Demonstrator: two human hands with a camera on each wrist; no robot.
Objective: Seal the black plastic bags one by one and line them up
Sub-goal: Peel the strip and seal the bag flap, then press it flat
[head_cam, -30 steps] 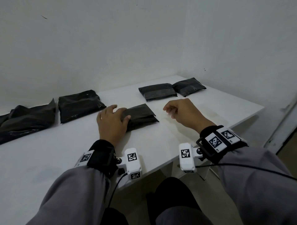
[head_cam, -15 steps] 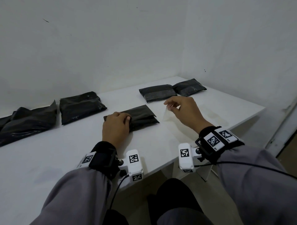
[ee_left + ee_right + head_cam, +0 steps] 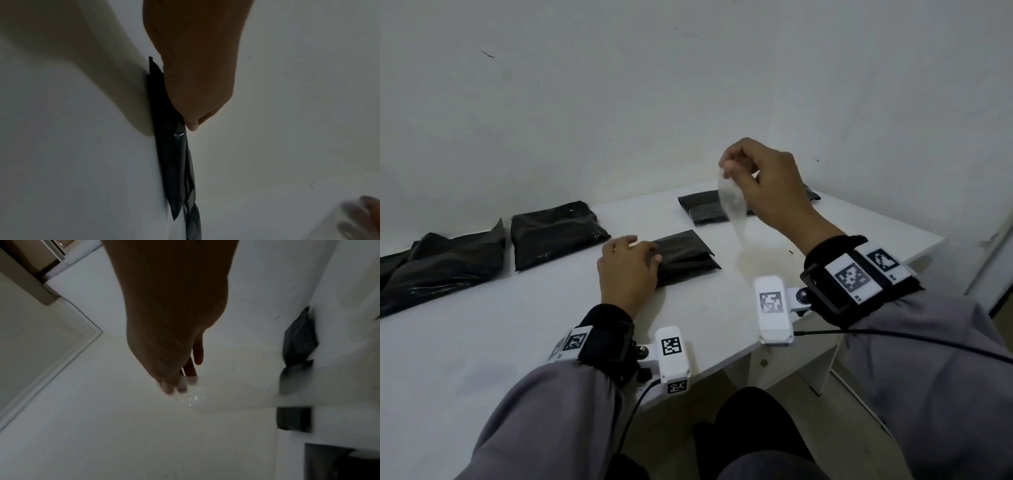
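Step in hand: sealing the middle bag [image 3: 685, 258], which lies flat on the counter [image 3: 482, 342]. Left hand [image 3: 627, 269] presses the bag's near-left end, fingers curled over its edge. Right hand [image 3: 763, 181], raised right of the bag, pinches a clear strip [image 3: 732, 209] that hangs free. Two bags [image 3: 702, 207] lie beyond it, two more [image 3: 554, 231] to its left. Next, likely: discard the strip, press the flap shut, then slide the bag into line.

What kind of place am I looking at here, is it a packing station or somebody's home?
Probably a makeshift packing corner in a bare room, not a fitted workshop. A plain white table stands against unpainted-looking white walls, and several filled black plastic bags lie along it.
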